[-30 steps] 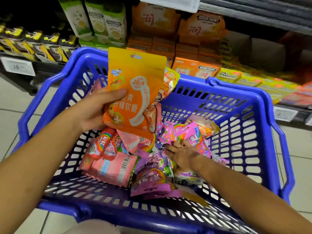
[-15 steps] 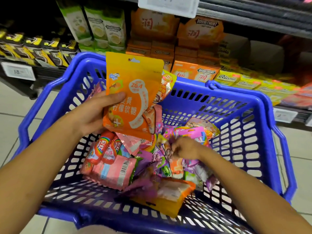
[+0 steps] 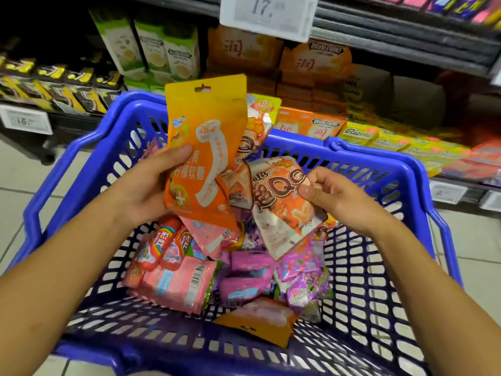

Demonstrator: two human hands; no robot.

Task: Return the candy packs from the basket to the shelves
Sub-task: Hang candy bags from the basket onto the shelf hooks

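My left hand [image 3: 147, 185] grips an orange candy pouch [image 3: 206, 137] upright over the blue basket [image 3: 423, 213], with a second orange-and-white pack [image 3: 257, 123] fanned behind it. My right hand [image 3: 336, 198] pinches the top edge of a white-and-orange QQ candy pack [image 3: 282, 202], lifted above the pile. Below lie pink packs [image 3: 176, 286], red rainbow tubes [image 3: 160, 242], purple packs [image 3: 249, 280] and an orange pack [image 3: 257, 321] on the basket floor.
Shelves stand right behind the basket: green and white boxes [image 3: 157, 50], orange Doublemint packs [image 3: 311, 126], yellow Ricola boxes [image 3: 379, 137], dark chocolate packs [image 3: 54, 88] at left. A price tag reading 17 [image 3: 267, 14] hangs above. Tiled floor [image 3: 16, 175] surrounds the basket.
My right hand has come up out of the pile holding the QQ pack. My left hand has kept the orange pouch, lifted slightly. The view has tilted up a little.
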